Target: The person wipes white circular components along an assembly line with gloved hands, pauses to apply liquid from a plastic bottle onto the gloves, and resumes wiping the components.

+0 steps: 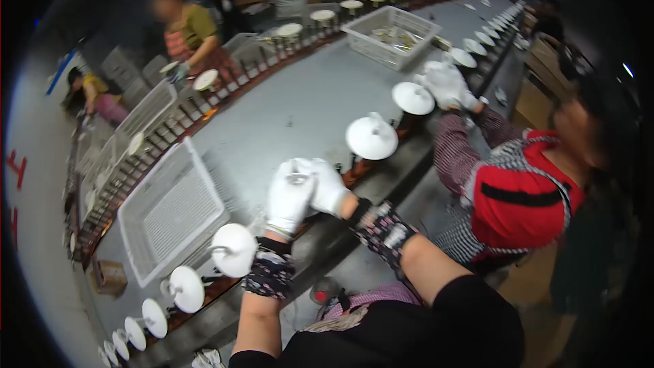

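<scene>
My left hand [289, 201] and my right hand [329, 187], both in white gloves, meet above the near edge of the grey table. Their fingers are closed in on each other, and whatever lies between them is hidden by the gloves. Just right of my hands, a white lid-like disc [371, 138] with a raised knob rests on a post of the conveyor line. To the left of my left wrist, another white disc [232, 251] with a curved handle-like part stands tilted on its post.
A white plastic crate [129, 221] lies at left on the grey table [286, 123]. Another crate [354, 42] holds small packets at the back. A co-worker's red vest [518, 201] is close on my right, their gloved hands [446, 84] near the line. More discs curve around the table.
</scene>
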Demonstrator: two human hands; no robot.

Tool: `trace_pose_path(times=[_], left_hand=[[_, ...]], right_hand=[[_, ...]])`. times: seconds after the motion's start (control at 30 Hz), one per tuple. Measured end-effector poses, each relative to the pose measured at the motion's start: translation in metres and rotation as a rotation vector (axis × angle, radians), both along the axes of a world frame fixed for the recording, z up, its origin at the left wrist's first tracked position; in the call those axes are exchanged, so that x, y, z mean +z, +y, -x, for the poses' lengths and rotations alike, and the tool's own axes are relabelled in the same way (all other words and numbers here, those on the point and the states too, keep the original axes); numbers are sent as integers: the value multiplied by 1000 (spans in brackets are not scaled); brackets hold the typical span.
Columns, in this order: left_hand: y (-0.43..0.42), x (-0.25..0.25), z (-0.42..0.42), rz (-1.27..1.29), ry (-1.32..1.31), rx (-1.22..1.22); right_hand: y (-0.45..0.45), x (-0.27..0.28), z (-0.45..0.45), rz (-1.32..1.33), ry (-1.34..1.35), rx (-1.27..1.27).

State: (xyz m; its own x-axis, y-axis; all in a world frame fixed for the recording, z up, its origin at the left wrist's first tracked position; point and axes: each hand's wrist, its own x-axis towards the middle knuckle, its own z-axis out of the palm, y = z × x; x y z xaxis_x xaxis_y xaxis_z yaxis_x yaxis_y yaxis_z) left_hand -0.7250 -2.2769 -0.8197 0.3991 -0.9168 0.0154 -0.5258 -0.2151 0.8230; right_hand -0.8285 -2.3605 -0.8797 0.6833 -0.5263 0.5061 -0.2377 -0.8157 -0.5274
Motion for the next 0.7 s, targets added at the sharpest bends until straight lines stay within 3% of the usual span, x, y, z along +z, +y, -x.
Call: trace_pose_path(times=[0.07, 0.1, 0.13, 0.17, 0.23, 0.3, 0.33, 0.37, 0.43, 0.47, 0.5, 0.53, 0.57, 0.6, 0.67, 0.7], left_hand=[[2, -21, -4, 70, 256, 109], [7, -37, -9, 61, 233, 166], [21, -49, -6, 210, 39, 199], [40, -57, -5, 351, -174, 232], [66, -47, 16, 366, -299, 303], [94, -35, 39, 329, -435, 236], [102, -46, 54, 313, -527, 303], [113, -51, 75, 256, -548, 314], [123, -67, 110, 281, -485, 185], [117, -71, 121, 280, -333, 110], [103, -68, 130, 266, -173, 38], [83, -48, 134, 158, -198, 28], [60, -50, 133, 139, -418, 40], [30, -47, 122, 258, -545, 53], [-28, -34, 93, 266, -515, 101], [-56, -33, 79, 222, -503, 84]], right_hand=[[-13, -23, -16, -235, 13, 189], [-13, -3, -16, -351, 32, 236], [-4, 17, -15, -475, 50, 297], [1, 5, -23, -254, 121, 275], [33, 12, -6, -73, -19, 90], [56, 27, 17, 39, 6, 91], [70, 14, 23, -56, 49, 74], [81, 2, 36, 36, 10, 87], [80, -4, 64, 109, 268, 130], [69, -19, 74, 176, 283, 19], [61, -56, 74, -396, -196, 17], [42, -46, 86, -152, -92, -150], [24, -34, 98, 78, 14, -339], [-5, -33, 89, 140, -131, -418], [-61, -49, 59, 190, 13, -360], [-74, -32, 51, 82, -79, -226]])
